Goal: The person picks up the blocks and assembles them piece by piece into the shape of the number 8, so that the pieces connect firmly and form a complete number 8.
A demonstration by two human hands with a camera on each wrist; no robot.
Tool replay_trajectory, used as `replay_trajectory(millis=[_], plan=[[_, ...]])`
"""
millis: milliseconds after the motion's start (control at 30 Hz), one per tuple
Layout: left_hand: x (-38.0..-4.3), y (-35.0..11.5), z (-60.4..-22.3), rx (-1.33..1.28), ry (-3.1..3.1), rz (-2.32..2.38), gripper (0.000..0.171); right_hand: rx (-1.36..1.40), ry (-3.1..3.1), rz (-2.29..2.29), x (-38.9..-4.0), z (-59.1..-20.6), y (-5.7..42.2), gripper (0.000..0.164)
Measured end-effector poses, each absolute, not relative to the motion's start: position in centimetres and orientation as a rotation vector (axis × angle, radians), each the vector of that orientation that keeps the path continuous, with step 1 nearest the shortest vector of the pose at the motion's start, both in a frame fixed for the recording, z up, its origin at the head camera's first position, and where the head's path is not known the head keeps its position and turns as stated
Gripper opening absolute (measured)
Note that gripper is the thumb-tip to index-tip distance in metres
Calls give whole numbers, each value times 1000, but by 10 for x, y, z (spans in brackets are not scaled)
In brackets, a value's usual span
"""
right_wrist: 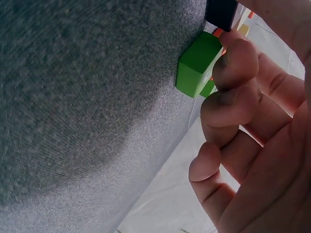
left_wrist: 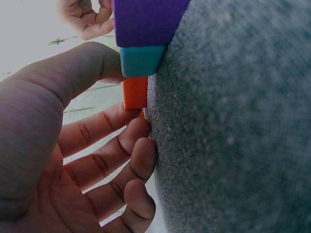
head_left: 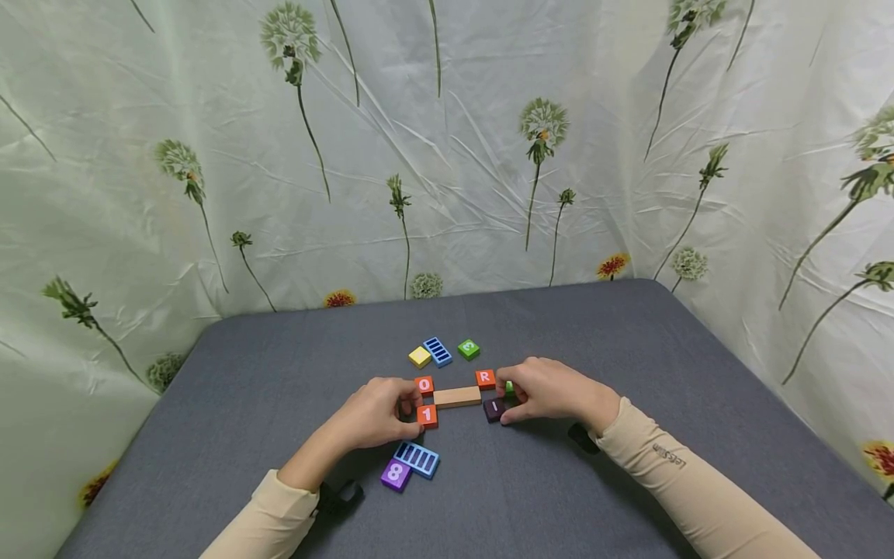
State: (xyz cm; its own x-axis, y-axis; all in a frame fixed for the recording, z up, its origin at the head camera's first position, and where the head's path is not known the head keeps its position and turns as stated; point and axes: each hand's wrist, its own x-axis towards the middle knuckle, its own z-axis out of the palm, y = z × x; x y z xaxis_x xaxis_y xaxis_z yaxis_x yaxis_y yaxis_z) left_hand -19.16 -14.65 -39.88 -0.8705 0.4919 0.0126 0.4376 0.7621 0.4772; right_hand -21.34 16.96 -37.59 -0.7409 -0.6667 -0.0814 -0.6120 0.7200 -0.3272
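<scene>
My left hand (head_left: 377, 411) pinches the orange tile marked 1 (head_left: 427, 416) between thumb and index finger. Just beyond it lies an orange tile marked 0 (head_left: 424, 385). On the other side, my right hand (head_left: 548, 392) pinches a dark tile with a white stroke (head_left: 493, 409), thumb on its near side and index finger at its far side. Close behind that is the orange R tile (head_left: 485, 379). Beside the curled right fingers (right_wrist: 235, 63) sits a green tile (right_wrist: 198, 65), mostly hidden by the hand in the head view. A plain wooden block (head_left: 457, 397) lies between the hands.
Nearer me, a blue slotted tile (head_left: 417, 459) touches a purple tile marked 8 (head_left: 395, 474). Farther back lie a yellow tile (head_left: 420, 356), another blue slotted tile (head_left: 438, 352) and a green numbered tile (head_left: 469, 348). A grey cloth covers the table (head_left: 293, 349); a flowered curtain (head_left: 461, 155) hangs behind.
</scene>
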Motion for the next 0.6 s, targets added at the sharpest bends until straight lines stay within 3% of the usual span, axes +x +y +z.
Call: replay_trajectory(millis=[600], plan=[[-192,-146,-398,755,2830,723,21,-1016,2752,-405,-214,-378,167,30]])
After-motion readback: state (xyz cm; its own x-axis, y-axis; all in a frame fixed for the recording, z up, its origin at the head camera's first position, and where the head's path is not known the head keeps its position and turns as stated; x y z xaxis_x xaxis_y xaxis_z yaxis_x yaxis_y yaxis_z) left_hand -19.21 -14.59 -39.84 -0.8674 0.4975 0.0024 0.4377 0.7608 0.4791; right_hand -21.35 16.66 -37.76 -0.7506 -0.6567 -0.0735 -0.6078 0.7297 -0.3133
